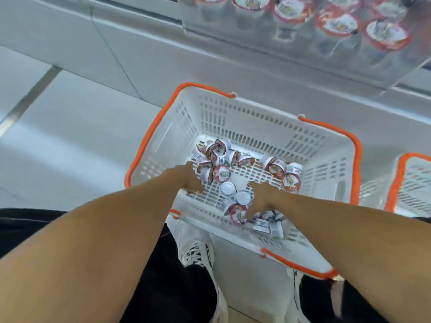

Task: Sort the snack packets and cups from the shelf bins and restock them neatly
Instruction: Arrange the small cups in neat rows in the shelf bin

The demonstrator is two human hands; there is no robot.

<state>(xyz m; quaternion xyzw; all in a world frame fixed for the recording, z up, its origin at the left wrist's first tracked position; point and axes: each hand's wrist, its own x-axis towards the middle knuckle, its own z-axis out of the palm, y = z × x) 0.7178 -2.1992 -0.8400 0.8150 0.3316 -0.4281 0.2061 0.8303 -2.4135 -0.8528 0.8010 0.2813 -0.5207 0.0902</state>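
Observation:
A white basket (268,127) with orange handles stands on the floor and holds several small cups with red-and-white lids. Both my arms reach down into it. My left hand (190,179) is beside a cluster of cups (215,159) at the basket's left; blur hides whether its fingers hold one. My right hand (261,199) has its fingers spread downward and touches a red-lidded cup (238,214) among the cups near the front wall. Two cups with white bottoms up (227,188) lie between my hands. More cups (285,173) lie at the right.
Above, a clear shelf bin (303,50) holds several of the same cups (335,24) upright. A second orange-rimmed basket (410,183) stands at the right edge. My white shoes (198,250) are just in front of the basket on the pale tiled floor.

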